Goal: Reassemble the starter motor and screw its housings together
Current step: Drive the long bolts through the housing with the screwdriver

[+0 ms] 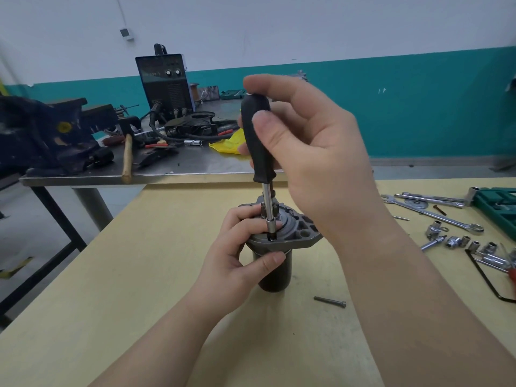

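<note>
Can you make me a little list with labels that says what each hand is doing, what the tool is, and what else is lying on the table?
Left hand: left hand grips the starter motor, standing upright on the wooden table.
Right hand: right hand holds the black-handled nut driver.
Tool tip: the driver's socket sits in a hole of the motor's grey flange.
Loose part: one long bolt lies on the table, right of the motor.
Other tools: sockets and a combination wrench on the right.

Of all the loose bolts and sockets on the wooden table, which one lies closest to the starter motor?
The long dark bolt, lying alone on its side just right of the starter motor. The shiny sockets sit grouped farther right, near the wrench.
</note>
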